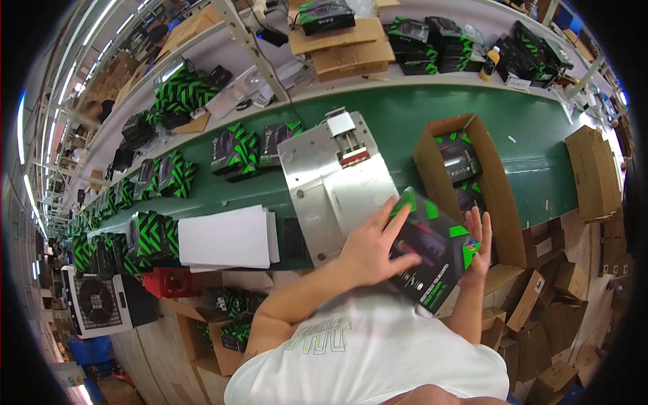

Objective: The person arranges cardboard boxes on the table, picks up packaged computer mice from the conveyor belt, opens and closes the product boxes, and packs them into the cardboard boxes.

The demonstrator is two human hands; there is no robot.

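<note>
Both hands clasp a black-and-green retail box [432,250] held tilted over the conveyor's near edge, the left hand [371,246] spread flat on its top face and the right hand [478,246] pressing its far side, just beside an open cardboard carton [503,196] with similar boxes inside, near a metal fixture plate [337,185].

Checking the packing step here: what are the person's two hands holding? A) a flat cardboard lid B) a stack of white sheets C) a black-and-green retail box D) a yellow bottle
C: the left hand and right hand clasp the black-and-green retail box from both sides, next to the open carton.
</note>
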